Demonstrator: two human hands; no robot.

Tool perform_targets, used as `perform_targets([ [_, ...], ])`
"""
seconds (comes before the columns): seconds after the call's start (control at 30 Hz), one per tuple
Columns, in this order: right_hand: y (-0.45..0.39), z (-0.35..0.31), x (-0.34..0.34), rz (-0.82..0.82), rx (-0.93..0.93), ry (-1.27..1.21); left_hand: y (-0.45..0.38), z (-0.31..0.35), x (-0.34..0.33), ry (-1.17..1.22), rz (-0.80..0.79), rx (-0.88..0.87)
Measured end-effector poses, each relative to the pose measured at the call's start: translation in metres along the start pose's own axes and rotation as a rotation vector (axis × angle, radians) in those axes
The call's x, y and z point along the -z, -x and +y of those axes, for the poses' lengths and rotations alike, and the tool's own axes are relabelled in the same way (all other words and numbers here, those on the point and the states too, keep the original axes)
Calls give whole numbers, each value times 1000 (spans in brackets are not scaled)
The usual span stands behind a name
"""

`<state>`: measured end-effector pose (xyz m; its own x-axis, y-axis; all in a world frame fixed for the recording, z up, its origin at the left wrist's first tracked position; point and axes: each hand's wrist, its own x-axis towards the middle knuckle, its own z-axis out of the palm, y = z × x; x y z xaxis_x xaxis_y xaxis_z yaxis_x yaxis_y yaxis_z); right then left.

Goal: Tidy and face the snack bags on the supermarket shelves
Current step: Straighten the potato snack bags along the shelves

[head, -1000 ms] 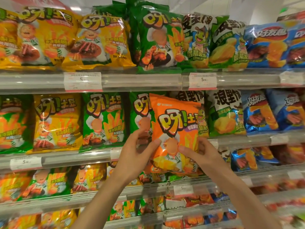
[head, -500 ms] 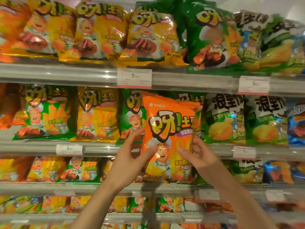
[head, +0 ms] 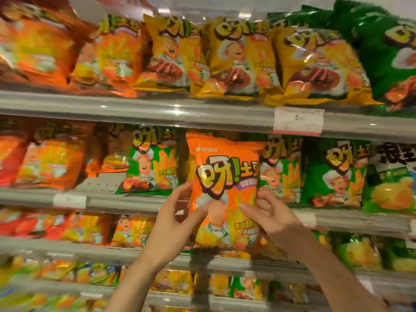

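Before the shelves, both hands' fingers (head: 195, 213) pinch an upright orange bag (head: 225, 176).

The orange snack bag (head: 225, 176) in the middle is shiny, smooth plastic. The yellow bags (head: 229, 57) along the top are glossy and crinkly, with bright spots of light. The shelf edge (head: 157, 109) looks like smooth grey metal. The price tag (head: 298, 119) looks like matt paper.

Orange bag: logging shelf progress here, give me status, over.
Left hand and right hand both pinch the orange bag, upright, label facing out. Held in front of green bags on the middle shelf. Nothing blocking.
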<state>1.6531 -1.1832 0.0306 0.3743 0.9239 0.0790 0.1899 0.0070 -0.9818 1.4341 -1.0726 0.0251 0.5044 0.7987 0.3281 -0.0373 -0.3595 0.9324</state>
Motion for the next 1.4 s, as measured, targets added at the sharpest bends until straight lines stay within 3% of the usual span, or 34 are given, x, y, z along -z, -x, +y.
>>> perform_targets([
  [0.4, -42, -21, -101, -97, 76, 20, -1, -9, 85, -111, 186, 29],
  [0.83, -84, -43, -174, -242, 194, 294, 3, -19, 181, -139, 367, 108],
  [0.9, -92, -46, -181, -179, 238, 352, -1, -21, 203, -161, 379, 97],
  [1.23, -111, -46, -215, 459, 353, 752, -70, -50, 273, -289, 376, 51],
  [1.3, -113, -45, -213, 514, 345, 723, -87, -52, 275, -323, 381, 39],
  [1.4, -116, -43, -210, 457, 234, 576, -109, -54, 275, -348, 398, -8],
])
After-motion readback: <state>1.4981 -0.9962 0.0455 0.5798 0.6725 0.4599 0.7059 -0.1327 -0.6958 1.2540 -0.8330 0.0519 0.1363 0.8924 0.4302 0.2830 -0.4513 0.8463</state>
